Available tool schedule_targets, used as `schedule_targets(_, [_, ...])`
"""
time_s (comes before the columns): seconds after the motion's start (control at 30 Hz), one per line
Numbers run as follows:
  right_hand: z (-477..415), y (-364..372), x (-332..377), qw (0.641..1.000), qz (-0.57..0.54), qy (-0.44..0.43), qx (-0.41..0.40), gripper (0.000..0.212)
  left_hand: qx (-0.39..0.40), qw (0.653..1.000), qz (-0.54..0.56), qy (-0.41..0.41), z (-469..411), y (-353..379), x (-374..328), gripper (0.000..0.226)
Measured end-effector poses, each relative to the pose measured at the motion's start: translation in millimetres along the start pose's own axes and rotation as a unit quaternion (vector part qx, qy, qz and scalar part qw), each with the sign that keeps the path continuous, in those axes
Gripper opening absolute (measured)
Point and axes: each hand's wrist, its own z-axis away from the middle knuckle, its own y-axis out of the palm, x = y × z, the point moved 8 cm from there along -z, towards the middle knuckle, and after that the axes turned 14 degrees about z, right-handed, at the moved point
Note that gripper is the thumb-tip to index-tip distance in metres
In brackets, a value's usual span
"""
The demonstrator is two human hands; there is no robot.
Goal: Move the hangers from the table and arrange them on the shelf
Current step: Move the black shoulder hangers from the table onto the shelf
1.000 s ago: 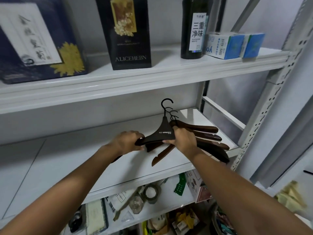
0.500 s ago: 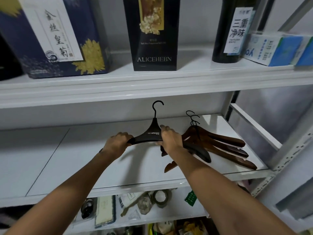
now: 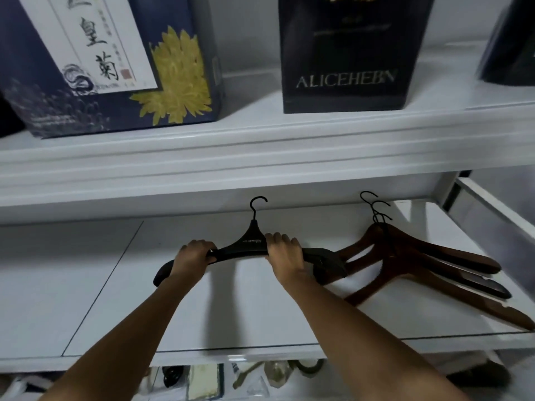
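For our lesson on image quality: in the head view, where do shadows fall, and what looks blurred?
Head view: a soft shadow falls on the white shelf beneath the black hanger; the black box has slightly smeared lettering; clutter below the shelf is blurred.

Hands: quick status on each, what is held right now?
Left hand: curled round the left arm of the black hanger.
Right hand: gripping the same black hanger, just right of its neck.
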Motion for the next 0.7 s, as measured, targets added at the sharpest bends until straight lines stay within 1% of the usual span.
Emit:
schedule_targets(0.1, [-12.0,13.6,16.9,0.999,0.006,-0.018,-0.036,0.059,-0.009,1.0,-0.025,-0.011,-6.0,6.6,20.3,0.023])
schedule_targets(0.2, [-18.2,25.6,32.8,0.999,-0.007,-0.041,-0.034,0.069,-0.007,0.999,-0.046,-0.019,-8.6,13.8,37.7,0.023])
schedule_targets(0.27, [-19.4,34.8,44.3,0.997,-0.003,-0.07,-0.026,0.071,-0.014,0.998,-0.053,-0.019,-10.1,16.0,46.2,0.022])
schedule_targets(0.37, [-19.6,38.6,49.8,0.996,0.004,-0.083,-0.026,0.067,-0.033,0.998,-0.057,0.002,-12.1,13.2,49.7,0.021])
schedule_targets(0.43, [-12.7,36.9,41.7,0.997,0.016,-0.063,-0.029,0.065,-0.038,0.997,-0.059,0.021,-10.9,11.9,49.8,0.022])
schedule_targets(0.53, [5.9,36.5,26.7,0.997,0.058,-0.034,-0.033,0.054,-0.039,0.996,-0.069,0.04,-4.3,6.8,54.5,0.024])
schedule_targets(0.6, [14.8,38.4,21.4,0.996,0.077,-0.023,-0.028,0.054,-0.032,0.993,-0.097,0.052,-2.4,4.2,57.1,0.025])
schedule_targets(0.7, [9.2,30.5,22.7,0.995,0.098,0.002,-0.022,0.046,-0.013,0.994,-0.1,0.045,-8.6,1.9,59.6,0.025])
